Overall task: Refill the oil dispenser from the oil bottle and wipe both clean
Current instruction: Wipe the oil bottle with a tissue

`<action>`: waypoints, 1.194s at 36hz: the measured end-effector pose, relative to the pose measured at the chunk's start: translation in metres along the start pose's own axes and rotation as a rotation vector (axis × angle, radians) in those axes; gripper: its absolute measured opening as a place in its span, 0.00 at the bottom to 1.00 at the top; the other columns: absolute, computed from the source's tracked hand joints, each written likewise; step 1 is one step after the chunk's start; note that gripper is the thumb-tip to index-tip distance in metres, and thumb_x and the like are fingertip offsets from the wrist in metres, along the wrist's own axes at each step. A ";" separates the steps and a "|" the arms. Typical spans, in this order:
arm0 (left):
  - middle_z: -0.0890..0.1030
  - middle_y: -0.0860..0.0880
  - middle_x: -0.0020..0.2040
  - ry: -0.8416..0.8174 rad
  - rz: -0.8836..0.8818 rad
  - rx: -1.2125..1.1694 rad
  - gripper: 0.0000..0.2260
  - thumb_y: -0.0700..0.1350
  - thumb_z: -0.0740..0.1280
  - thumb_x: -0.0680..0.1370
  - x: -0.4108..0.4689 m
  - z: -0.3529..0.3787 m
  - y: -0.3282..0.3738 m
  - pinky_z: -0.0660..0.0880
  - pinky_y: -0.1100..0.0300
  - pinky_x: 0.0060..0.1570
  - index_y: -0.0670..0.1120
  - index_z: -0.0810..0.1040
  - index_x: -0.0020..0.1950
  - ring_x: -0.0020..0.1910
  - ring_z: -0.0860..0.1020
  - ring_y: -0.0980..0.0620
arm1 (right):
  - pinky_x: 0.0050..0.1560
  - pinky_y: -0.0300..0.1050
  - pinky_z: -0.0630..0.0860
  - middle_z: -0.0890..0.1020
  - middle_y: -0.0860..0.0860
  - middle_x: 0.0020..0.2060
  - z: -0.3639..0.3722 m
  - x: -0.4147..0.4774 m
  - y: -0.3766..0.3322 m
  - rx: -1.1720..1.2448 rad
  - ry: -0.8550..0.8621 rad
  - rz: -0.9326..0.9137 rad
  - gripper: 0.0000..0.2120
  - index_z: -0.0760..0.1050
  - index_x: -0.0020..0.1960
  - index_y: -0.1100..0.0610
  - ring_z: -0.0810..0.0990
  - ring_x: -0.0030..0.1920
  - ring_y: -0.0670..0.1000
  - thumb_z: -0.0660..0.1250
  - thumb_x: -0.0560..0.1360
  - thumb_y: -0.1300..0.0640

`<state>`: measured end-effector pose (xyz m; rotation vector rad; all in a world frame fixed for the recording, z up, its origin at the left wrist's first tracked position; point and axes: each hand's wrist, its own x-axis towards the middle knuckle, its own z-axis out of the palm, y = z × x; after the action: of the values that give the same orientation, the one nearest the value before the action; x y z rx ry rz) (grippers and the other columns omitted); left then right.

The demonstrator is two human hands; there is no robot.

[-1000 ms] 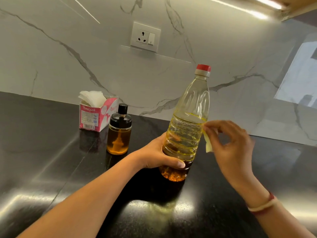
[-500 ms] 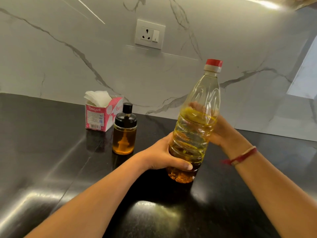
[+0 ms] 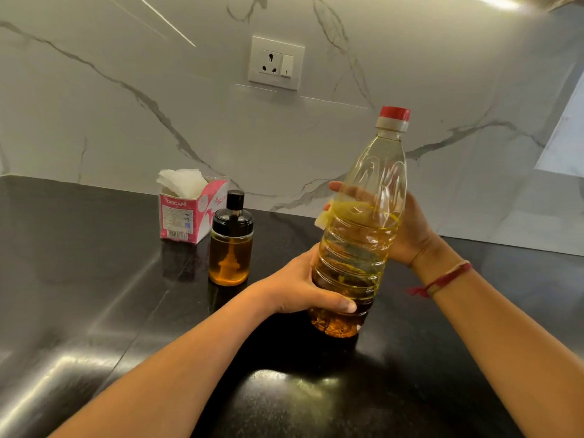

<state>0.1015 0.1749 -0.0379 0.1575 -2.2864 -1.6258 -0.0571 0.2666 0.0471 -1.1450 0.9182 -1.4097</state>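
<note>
Left hand [image 3: 303, 286] grips oil bottle [image 3: 363, 216]; right hand [image 3: 410, 235] holds tissue [image 3: 322, 220] against it.

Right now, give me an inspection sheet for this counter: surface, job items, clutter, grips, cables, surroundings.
Surface: black counter, glossy, glare patches; no spill visible.
Job's things: oil bottle, red cap on, tilted, partly full; oil dispenser upright to its left, black lid on, oil inside; tissue piece against the bottle's far side.
Clutter: pink tissue box, open, behind the dispenser.
Grips: left hand grips the bottle low; right hand wraps its far side over the tissue piece.
Cables: nothing seen.
Surroundings: marble wall, socket with switch.
</note>
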 end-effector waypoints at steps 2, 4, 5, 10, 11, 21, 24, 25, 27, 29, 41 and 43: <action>0.80 0.55 0.61 -0.001 0.001 -0.002 0.34 0.39 0.78 0.70 0.000 0.000 0.000 0.76 0.68 0.54 0.55 0.67 0.70 0.59 0.79 0.61 | 0.59 0.58 0.77 0.78 0.59 0.62 -0.004 -0.013 -0.003 -0.060 0.105 -0.057 0.32 0.70 0.69 0.57 0.77 0.62 0.60 0.55 0.75 0.37; 0.80 0.55 0.61 -0.003 0.000 -0.004 0.35 0.39 0.78 0.70 0.000 0.000 0.000 0.76 0.66 0.55 0.55 0.66 0.70 0.60 0.79 0.60 | 0.62 0.55 0.75 0.79 0.58 0.61 -0.003 -0.030 -0.005 -0.097 0.178 -0.093 0.26 0.71 0.69 0.56 0.78 0.61 0.58 0.52 0.78 0.42; 0.80 0.55 0.61 -0.004 0.001 -0.006 0.35 0.39 0.79 0.69 0.000 -0.001 0.000 0.76 0.66 0.55 0.55 0.67 0.70 0.60 0.79 0.60 | 0.61 0.52 0.76 0.80 0.57 0.60 -0.001 -0.038 -0.005 -0.115 0.199 -0.115 0.24 0.72 0.68 0.56 0.79 0.60 0.57 0.53 0.78 0.44; 0.81 0.53 0.62 0.019 0.012 -0.024 0.37 0.41 0.80 0.67 0.000 0.001 -0.001 0.76 0.61 0.60 0.53 0.67 0.71 0.60 0.79 0.58 | 0.68 0.46 0.69 0.74 0.51 0.68 0.035 -0.088 0.014 -0.321 0.245 -0.221 0.38 0.60 0.75 0.55 0.72 0.69 0.51 0.57 0.73 0.33; 0.81 0.53 0.62 0.023 0.015 -0.028 0.37 0.41 0.80 0.66 0.000 0.002 -0.001 0.76 0.61 0.60 0.53 0.67 0.71 0.60 0.80 0.58 | 0.71 0.46 0.65 0.70 0.48 0.71 0.046 -0.097 0.023 -0.373 0.255 -0.233 0.42 0.57 0.76 0.52 0.68 0.71 0.48 0.59 0.70 0.29; 0.81 0.52 0.62 0.031 0.025 -0.026 0.39 0.43 0.80 0.65 -0.001 0.003 0.001 0.75 0.57 0.63 0.52 0.67 0.72 0.61 0.80 0.56 | 0.59 0.18 0.58 0.54 0.31 0.74 0.093 -0.094 0.057 -0.742 0.529 -0.348 0.48 0.46 0.77 0.41 0.55 0.70 0.28 0.51 0.63 0.19; 0.82 0.53 0.61 0.024 0.021 -0.025 0.36 0.38 0.80 0.67 0.000 0.002 -0.001 0.78 0.62 0.57 0.54 0.68 0.70 0.60 0.80 0.58 | 0.54 0.22 0.66 0.70 0.28 0.64 0.089 -0.086 0.053 -0.656 0.543 -0.295 0.35 0.60 0.72 0.37 0.67 0.64 0.28 0.48 0.69 0.24; 0.82 0.53 0.60 0.022 0.019 -0.027 0.36 0.37 0.80 0.68 0.001 0.001 -0.002 0.78 0.63 0.56 0.54 0.68 0.70 0.59 0.80 0.58 | 0.52 0.23 0.67 0.72 0.24 0.58 0.089 -0.087 0.056 -0.634 0.555 -0.252 0.30 0.62 0.68 0.34 0.69 0.60 0.25 0.47 0.70 0.26; 0.82 0.53 0.60 0.019 0.019 -0.026 0.36 0.37 0.79 0.68 0.001 0.001 -0.003 0.78 0.62 0.57 0.54 0.68 0.70 0.59 0.80 0.58 | 0.49 0.23 0.65 0.73 0.21 0.52 0.090 -0.091 0.063 -0.610 0.573 -0.188 0.29 0.63 0.65 0.31 0.69 0.54 0.22 0.46 0.67 0.27; 0.81 0.54 0.61 0.018 0.025 -0.025 0.36 0.38 0.80 0.68 0.002 0.001 -0.004 0.77 0.59 0.60 0.55 0.67 0.70 0.60 0.80 0.58 | 0.53 0.23 0.63 0.73 0.22 0.54 0.091 -0.098 0.068 -0.588 0.572 -0.158 0.31 0.64 0.66 0.31 0.68 0.56 0.23 0.46 0.66 0.24; 0.82 0.56 0.58 0.013 0.040 -0.021 0.34 0.40 0.80 0.67 0.002 0.001 -0.003 0.78 0.65 0.53 0.58 0.68 0.67 0.58 0.80 0.60 | 0.72 0.47 0.58 0.70 0.37 0.68 0.087 -0.084 0.054 -0.550 0.568 -0.120 0.33 0.65 0.69 0.35 0.67 0.68 0.39 0.42 0.69 0.26; 0.82 0.56 0.59 0.011 0.048 -0.017 0.34 0.39 0.80 0.68 0.002 0.001 -0.003 0.78 0.65 0.52 0.59 0.68 0.66 0.58 0.80 0.60 | 0.72 0.45 0.54 0.68 0.35 0.69 0.084 -0.094 0.063 -0.547 0.548 -0.084 0.35 0.64 0.68 0.33 0.64 0.70 0.37 0.42 0.68 0.21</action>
<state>0.0991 0.1744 -0.0403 0.1072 -2.2498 -1.6163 0.0390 0.3541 -0.0074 -1.2125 1.7409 -1.6276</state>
